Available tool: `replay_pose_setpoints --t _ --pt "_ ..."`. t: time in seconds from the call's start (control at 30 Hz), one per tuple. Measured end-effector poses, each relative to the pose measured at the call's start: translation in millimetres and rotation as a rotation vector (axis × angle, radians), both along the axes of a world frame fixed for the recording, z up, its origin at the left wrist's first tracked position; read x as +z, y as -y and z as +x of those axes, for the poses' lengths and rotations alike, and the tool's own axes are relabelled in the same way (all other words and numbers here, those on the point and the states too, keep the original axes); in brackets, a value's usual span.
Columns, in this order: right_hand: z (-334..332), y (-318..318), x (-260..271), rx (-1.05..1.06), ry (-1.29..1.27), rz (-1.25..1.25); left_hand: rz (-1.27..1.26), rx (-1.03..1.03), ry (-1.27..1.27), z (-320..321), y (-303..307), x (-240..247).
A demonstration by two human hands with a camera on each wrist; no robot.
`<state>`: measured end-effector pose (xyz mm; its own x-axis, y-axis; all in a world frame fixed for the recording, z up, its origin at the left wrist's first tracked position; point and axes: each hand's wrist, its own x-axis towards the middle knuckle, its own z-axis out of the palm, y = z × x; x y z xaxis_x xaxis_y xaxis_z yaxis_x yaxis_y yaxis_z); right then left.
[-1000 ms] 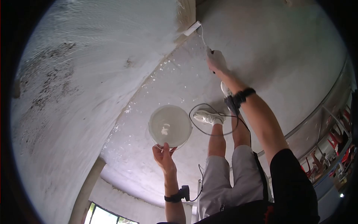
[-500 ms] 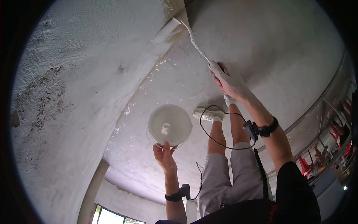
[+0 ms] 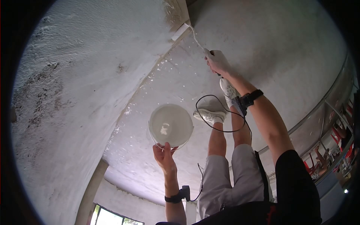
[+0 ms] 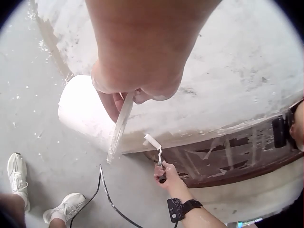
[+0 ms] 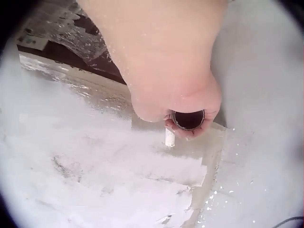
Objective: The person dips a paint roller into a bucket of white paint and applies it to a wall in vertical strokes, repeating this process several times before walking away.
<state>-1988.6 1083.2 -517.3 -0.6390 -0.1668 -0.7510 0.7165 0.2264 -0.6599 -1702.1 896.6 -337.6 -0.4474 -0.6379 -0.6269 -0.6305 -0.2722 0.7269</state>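
My right hand (image 3: 217, 62) grips the handle of a small paint roller (image 3: 180, 32), whose white sleeve lies against the foot of the wall (image 3: 75, 93) where it meets the floor. In the right wrist view my fingers curl round the handle's open end (image 5: 188, 119), with the roller (image 5: 169, 136) just beyond on wet white paint. My left hand (image 3: 164, 155) holds the thin handle of a white paint bucket (image 3: 170, 125), which hangs over the floor. The left wrist view shows that handle (image 4: 121, 121) pinched in my fingers, the bucket (image 4: 90, 114) below, and the roller (image 4: 153, 141) farther off.
My two white shoes (image 3: 209, 115) stand on the paint-speckled concrete floor beside the bucket. A black cable (image 3: 221, 112) loops from the right wrist camera. Dark mould stains mark the wall at left. Red chairs (image 3: 337, 131) stand beyond a raised edge at far right.
The right hand pulled back and laid the roller flat on the wall, then stretched out again, bringing the roller to the wall's foot. The left hand and bucket barely moved.
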Motion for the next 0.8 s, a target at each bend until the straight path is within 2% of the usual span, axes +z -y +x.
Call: replay_pose_setpoints --t 0.13,0.27,0.43,0.5,0.67,0.77,0.8 --pt "9 -13 32 0.012 0.07 -0.09 0.011 0.03 -0.004 6 5 -5" --pt "25 -18 94 -0.01 0.051 -0.172 0.029 0.024 -0.015 2 4 -1" --pt "39 -14 169 -0.159 0.015 -0.414 0.043 0.036 -0.043 -3 2 6" --pt "43 -15 185 -0.16 0.016 -0.434 0.044 0.042 -0.062 -7 0 9" --pt "34 -14 166 -0.129 0.04 -0.509 0.062 0.051 -0.098 -2 3 8" --pt "36 -13 110 -0.101 0.05 -0.429 0.086 -0.005 -0.097 5 5 8" --pt "35 -13 95 -0.02 -0.033 -0.26 0.107 0.016 -0.108 -5 3 14"
